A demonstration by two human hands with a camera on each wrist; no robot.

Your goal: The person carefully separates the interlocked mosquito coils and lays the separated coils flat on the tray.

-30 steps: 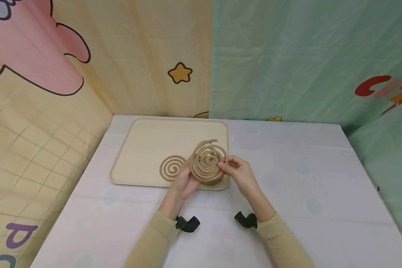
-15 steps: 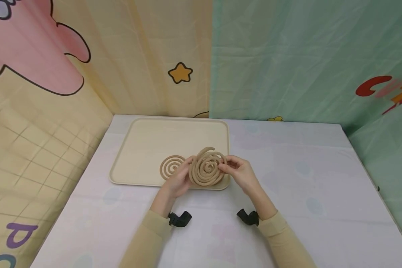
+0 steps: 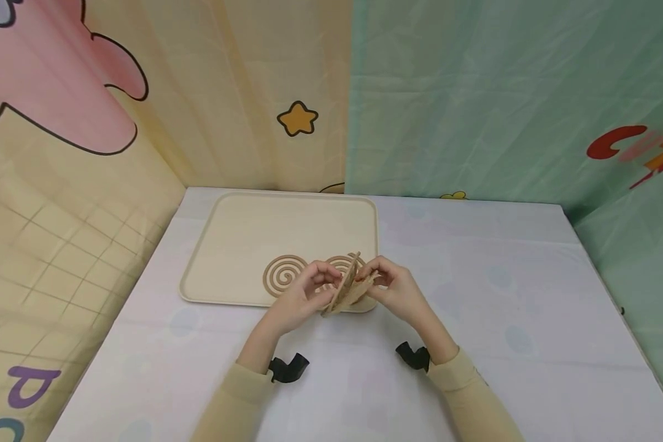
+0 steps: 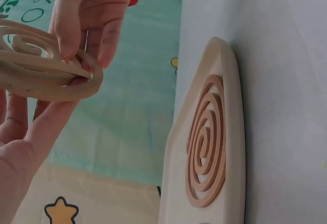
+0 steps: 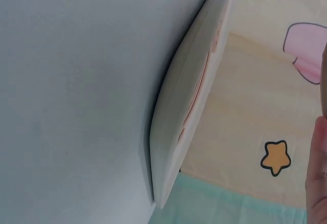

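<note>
Between both hands is a beige mosquito coil (image 3: 344,291), turned nearly edge-on in the head view, its layers spread apart at the top. My left hand (image 3: 301,296) pinches the left side with thumb and fingers. On the other side my right hand (image 3: 399,287) pinches the edge; in the left wrist view its thumb lies over the beige rings (image 4: 46,81). Two browner spiral coils lie on the cream tray (image 3: 243,245): the left coil (image 3: 280,276) shows mostly, while the right coil (image 4: 206,142) is partly hidden behind the hands in the head view.
The tray stands on a table (image 3: 492,294) with a pale cloth, toward its back left. Printed curtains (image 3: 458,98) hang behind and beside the table. A black wrist camera (image 3: 289,368) is strapped to the left wrist, another (image 3: 413,356) to the right.
The beige coil has turned from facing the head camera to nearly edge-on, and its layers now stand apart. My left hand has shifted left and now pinches its side; the right barely moved.
</note>
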